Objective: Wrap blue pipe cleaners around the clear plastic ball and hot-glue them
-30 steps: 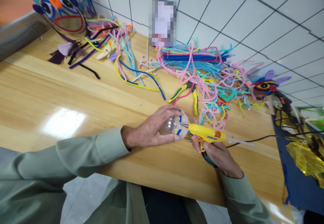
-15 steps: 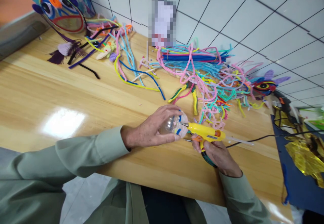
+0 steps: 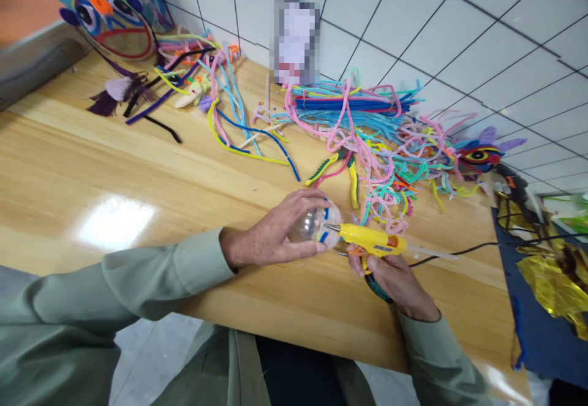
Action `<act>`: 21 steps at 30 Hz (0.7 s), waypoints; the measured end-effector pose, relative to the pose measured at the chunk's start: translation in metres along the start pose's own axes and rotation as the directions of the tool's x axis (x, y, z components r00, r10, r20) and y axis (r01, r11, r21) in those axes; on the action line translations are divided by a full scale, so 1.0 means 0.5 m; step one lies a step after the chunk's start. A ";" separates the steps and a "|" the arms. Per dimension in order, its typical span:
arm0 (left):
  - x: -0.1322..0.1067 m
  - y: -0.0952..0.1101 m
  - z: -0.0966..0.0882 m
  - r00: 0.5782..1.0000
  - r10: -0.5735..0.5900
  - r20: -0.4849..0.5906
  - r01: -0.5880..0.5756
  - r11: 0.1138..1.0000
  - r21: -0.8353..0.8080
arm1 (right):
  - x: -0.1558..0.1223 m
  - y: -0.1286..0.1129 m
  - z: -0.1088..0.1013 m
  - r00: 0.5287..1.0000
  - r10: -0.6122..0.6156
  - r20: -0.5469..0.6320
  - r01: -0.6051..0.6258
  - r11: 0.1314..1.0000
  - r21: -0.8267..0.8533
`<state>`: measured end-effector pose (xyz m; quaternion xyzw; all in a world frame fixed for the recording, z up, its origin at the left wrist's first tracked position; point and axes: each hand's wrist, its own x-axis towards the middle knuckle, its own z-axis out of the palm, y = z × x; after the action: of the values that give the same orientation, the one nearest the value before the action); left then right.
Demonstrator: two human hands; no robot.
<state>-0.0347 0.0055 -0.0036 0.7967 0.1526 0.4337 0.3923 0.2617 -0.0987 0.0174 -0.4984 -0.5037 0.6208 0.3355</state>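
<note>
My left hand (image 3: 280, 228) is wrapped round a clear, rounded plastic piece (image 3: 304, 227), perhaps a bottle part, with pale pink and blue pipe cleaner strips on its right end. In my right hand (image 3: 390, 277) is a yellow hot glue gun (image 3: 370, 239), fingers closed round its handle near the orange trigger. Its metal nozzle points left and meets or nearly meets the decorated end; exact contact cannot be told. A clear glue stick (image 3: 434, 253) juts out of the gun's back. Just beyond my hands lie pliers with yellow-green handles (image 3: 353, 185).
Tangled pipe cleaners (image 3: 381, 149) and a blue bundle (image 3: 349, 106) lie along the tiled wall. A phone-like blurred object (image 3: 296, 38) leans there. Decorated masks stand at the far left (image 3: 113, 23) and right (image 3: 480, 156). A black cord (image 3: 487, 247) runs right, towards gold foil (image 3: 546, 283).
The glue gun has shifted very slightly left, its nozzle staying at the decorated end. My left hand and the plastic piece look almost unchanged.
</note>
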 end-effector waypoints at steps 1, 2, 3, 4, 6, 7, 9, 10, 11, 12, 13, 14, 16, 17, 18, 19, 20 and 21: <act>0.000 0.000 0.000 1.000 0.001 0.000 -0.001 1.000 0.002 | 0.000 0.001 0.000 1.000 -0.008 0.001 0.008 1.000 0.008; 0.000 0.000 0.000 1.000 0.000 0.003 0.000 1.000 0.003 | 0.000 0.001 0.000 1.000 -0.016 0.003 0.016 1.000 0.014; 0.000 0.000 0.000 1.000 -0.002 0.005 0.002 1.000 0.003 | 0.001 0.000 0.001 1.000 -0.022 0.004 0.022 1.000 0.018; -0.001 0.000 0.000 1.000 -0.006 0.007 0.006 1.000 0.001 | 0.001 -0.001 0.003 1.000 -0.023 0.003 0.023 1.000 0.020; -0.001 0.000 0.000 1.000 -0.015 0.009 0.015 1.000 -0.012 | 0.001 -0.005 0.006 1.000 -0.020 -0.008 0.021 0.999 0.032; -0.002 -0.001 0.000 1.000 -0.020 0.009 0.020 1.000 -0.018 | 0.002 -0.007 0.008 1.000 -0.015 -0.015 0.016 0.999 0.039; -0.002 -0.001 -0.001 1.000 -0.028 0.012 0.029 0.999 -0.024 | 0.003 -0.011 0.011 1.000 -0.011 -0.021 0.012 0.999 0.046; -0.002 0.000 -0.001 0.999 -0.030 0.014 0.031 0.999 -0.024 | 0.004 -0.013 0.013 1.000 -0.013 -0.024 0.014 0.999 0.044; -0.002 0.000 0.000 0.999 -0.031 0.015 0.031 0.999 -0.023 | 0.004 -0.015 0.014 1.000 -0.016 -0.026 0.017 0.999 0.042; -0.002 0.000 0.000 0.999 -0.030 0.015 0.030 0.999 -0.021 | 0.005 -0.017 0.015 0.999 -0.019 -0.028 0.020 0.999 0.042; -0.002 0.000 0.000 1.000 -0.027 0.014 0.027 0.999 -0.019 | 0.006 -0.019 0.015 0.999 -0.020 -0.029 0.022 0.999 0.044; -0.002 0.000 0.000 1.000 -0.024 0.012 0.024 1.000 -0.016 | 0.006 -0.022 0.016 0.999 -0.020 -0.033 0.021 0.999 0.046; -0.003 -0.001 0.001 1.000 -0.022 0.009 0.022 1.000 -0.015 | 0.007 -0.026 0.018 0.999 -0.008 -0.039 0.009 0.999 0.043; -0.003 -0.002 0.001 1.000 -0.024 0.008 0.025 1.000 -0.016 | 0.008 -0.027 0.018 0.999 0.001 -0.040 0.001 0.999 0.038; -0.004 -0.002 0.001 1.000 -0.028 0.007 0.028 0.999 -0.018 | 0.008 -0.028 0.019 0.999 0.006 -0.041 -0.005 0.999 0.032; -0.004 -0.002 0.001 0.999 -0.033 0.007 0.033 0.999 -0.021 | 0.009 -0.029 0.020 0.999 0.007 -0.043 -0.006 1.000 0.029; -0.004 -0.002 0.001 0.999 -0.036 0.007 0.036 0.999 -0.023 | 0.009 -0.029 0.020 0.999 0.005 -0.042 -0.003 1.000 0.030; -0.004 -0.002 0.001 0.999 -0.035 0.008 0.036 0.999 -0.024 | 0.009 -0.028 0.020 0.999 0.000 -0.039 0.001 0.999 0.034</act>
<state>-0.0352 0.0048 -0.0055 0.7908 0.1599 0.4253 0.4101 0.2498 -0.0936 0.0294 -0.5044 -0.4867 0.6193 0.3538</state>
